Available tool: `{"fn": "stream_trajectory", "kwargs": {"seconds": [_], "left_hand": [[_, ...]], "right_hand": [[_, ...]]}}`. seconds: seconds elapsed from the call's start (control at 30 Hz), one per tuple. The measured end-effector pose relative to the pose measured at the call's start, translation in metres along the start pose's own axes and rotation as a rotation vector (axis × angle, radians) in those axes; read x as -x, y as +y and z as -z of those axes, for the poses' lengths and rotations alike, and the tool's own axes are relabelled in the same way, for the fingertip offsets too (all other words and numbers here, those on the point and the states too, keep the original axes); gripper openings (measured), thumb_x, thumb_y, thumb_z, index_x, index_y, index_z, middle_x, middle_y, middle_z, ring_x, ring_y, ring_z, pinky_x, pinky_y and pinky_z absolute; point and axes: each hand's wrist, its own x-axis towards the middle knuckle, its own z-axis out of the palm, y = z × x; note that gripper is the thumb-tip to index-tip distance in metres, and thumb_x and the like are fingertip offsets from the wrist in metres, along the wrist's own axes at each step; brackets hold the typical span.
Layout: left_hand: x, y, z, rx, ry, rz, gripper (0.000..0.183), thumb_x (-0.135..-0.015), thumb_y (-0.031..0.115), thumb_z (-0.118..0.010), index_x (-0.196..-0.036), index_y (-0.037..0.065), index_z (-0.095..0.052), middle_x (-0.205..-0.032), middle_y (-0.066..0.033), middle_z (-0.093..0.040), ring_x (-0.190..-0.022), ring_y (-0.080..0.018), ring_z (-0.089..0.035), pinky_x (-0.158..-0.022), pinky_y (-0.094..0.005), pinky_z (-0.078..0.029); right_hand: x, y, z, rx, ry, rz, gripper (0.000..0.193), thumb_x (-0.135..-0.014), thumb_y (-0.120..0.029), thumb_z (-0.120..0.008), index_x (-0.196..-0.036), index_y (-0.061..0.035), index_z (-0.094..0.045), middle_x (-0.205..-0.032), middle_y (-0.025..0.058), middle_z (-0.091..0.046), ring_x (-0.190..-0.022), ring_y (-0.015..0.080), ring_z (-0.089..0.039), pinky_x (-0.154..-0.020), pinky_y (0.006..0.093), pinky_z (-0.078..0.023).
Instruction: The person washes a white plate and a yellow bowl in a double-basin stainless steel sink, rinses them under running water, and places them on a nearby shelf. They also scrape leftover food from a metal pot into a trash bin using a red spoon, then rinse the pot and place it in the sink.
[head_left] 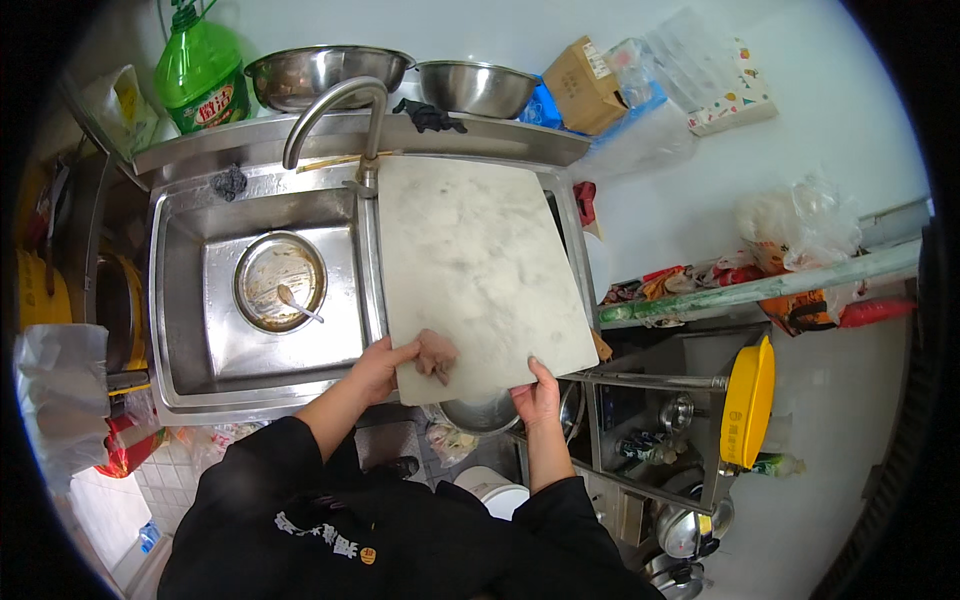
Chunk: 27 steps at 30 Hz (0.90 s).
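Both hands, left hand (378,368) and right hand (537,395), grip the cutting board (475,265); bowl (280,281) holds a spoon (298,303).

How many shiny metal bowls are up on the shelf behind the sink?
2. A large steel bowl sits behind the tap, and a smaller steel bowl sits just right of it. Others may be hidden elsewhere.

Steel sink (180,300) (dirty bowl (280,282) inside), white cutting board (478,270) across its rim, 2 bowls (475,88) on ledge
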Motion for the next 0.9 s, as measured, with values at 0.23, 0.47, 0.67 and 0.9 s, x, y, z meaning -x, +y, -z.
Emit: {"fn": "stream_trajectory", "kwargs": {"seconds": [0.23,0.47,0.67,0.9], "left_hand": [[0.044,0.013,-0.026,0.013,-0.148,-0.007,0.051,-0.093,0.001,-0.058,-0.142,0.000,-0.048,-0.128,-0.0197,-0.064,-0.111,-0.0349,-0.068,-0.095,-0.0518,-0.058],[0.172,-0.061,-0.063,-0.155,-0.112,-0.133,0.061,-0.086,0.007,-0.066,-0.143,-0.005,-0.046,-0.128,-0.0225,-0.064,-0.113,-0.0366,-0.068,-0.097,-0.0499,-0.058],[0.249,-0.098,-0.038,-0.437,-0.142,-0.189,0.065,-0.083,0.025,-0.070,-0.134,-0.012,-0.052,-0.107,-0.0254,-0.068,-0.086,-0.0365,-0.070,-0.076,-0.0464,-0.059],[0.263,-0.026,-0.018,-0.592,-0.138,0.176,0.045,-0.091,0.015,-0.062,-0.128,-0.010,-0.054,-0.097,-0.0227,-0.069,-0.071,-0.0301,-0.068,-0.067,-0.0412,-0.057]], "right_hand": [[0.056,-0.015,-0.011,-0.050,-0.164,0.150,0.054,-0.090,-0.008,-0.071,-0.141,-0.0038,-0.054,-0.135,0.0127,-0.064,-0.125,0.0304,-0.062,-0.108,0.0466,-0.049],[0.195,-0.017,0.041,-0.093,-0.258,0.199,0.060,-0.092,-0.002,-0.063,-0.149,-0.0008,-0.044,-0.143,0.0160,-0.059,-0.131,0.0319,-0.058,-0.111,0.0496,-0.047],[0.316,0.000,0.087,-0.240,-0.281,0.211,0.052,-0.095,-0.002,-0.063,-0.145,0.0018,-0.049,-0.136,0.0138,-0.062,-0.122,0.0274,-0.062,-0.105,0.0425,-0.050],[0.422,0.044,0.121,-0.269,-0.241,0.317,0.039,-0.097,-0.011,-0.068,-0.134,-0.0025,-0.059,-0.118,0.0053,-0.068,-0.099,0.0139,-0.065,-0.082,0.0302,-0.056]]}}
